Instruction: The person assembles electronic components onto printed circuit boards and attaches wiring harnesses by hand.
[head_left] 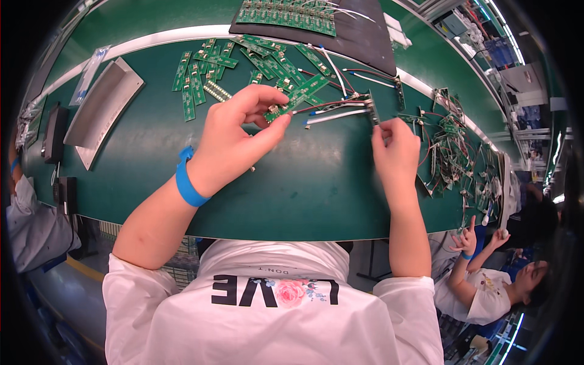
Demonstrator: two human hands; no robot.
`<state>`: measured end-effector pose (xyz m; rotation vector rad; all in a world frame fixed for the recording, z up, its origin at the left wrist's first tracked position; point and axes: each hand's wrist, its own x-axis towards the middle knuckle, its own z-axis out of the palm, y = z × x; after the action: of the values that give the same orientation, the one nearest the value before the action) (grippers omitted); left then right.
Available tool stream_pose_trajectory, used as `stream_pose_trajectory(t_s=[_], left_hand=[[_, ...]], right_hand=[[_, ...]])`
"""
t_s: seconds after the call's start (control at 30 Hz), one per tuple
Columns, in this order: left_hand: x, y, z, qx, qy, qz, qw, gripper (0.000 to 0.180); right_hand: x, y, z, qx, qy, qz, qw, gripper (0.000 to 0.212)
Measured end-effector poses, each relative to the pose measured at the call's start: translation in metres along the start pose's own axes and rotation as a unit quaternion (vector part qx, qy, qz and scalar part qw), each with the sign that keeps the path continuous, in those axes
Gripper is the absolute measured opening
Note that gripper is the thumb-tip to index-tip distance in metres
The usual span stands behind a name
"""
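My left hand (237,134), with a blue band at the wrist, pinches one end of a narrow green circuit board (307,90) between thumb and fingers. The board slants up to the right, over other boards on the table. Further right, my right hand (396,149) grips the lower end of a second narrow circuit board (372,108), seen nearly edge-on. Red, black and white wires (337,109) run from this second board toward the left-hand one. Whether a red wire is joined to the board in my left hand, I cannot tell.
Loose green boards (193,85) lie behind my left hand on the green table (292,201). A tangled pile of wired boards (453,149) covers the right side. At the back, a black mat (359,42) carries boards in a row. A grey metal channel (103,112) stands left. A co-worker's hand (465,240) shows lower right.
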<state>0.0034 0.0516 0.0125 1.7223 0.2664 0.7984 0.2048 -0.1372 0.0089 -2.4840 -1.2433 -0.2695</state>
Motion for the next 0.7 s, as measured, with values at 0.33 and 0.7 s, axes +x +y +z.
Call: stream_pose_trajectory(t_s=[0.33,0.7], left_hand=[[0.004,0.001,-0.009,-0.086,0.088,-0.06,0.991,0.023],[0.003,0.001,-0.007,-0.071,0.043,-0.096,0.992,0.026]], right_hand=[[-0.042,-0.019,-0.04,0.334,0.125,0.125,0.926,0.009],[-0.111,-0.041,-0.05,0.079,-0.101,-0.088,0.988,0.049]])
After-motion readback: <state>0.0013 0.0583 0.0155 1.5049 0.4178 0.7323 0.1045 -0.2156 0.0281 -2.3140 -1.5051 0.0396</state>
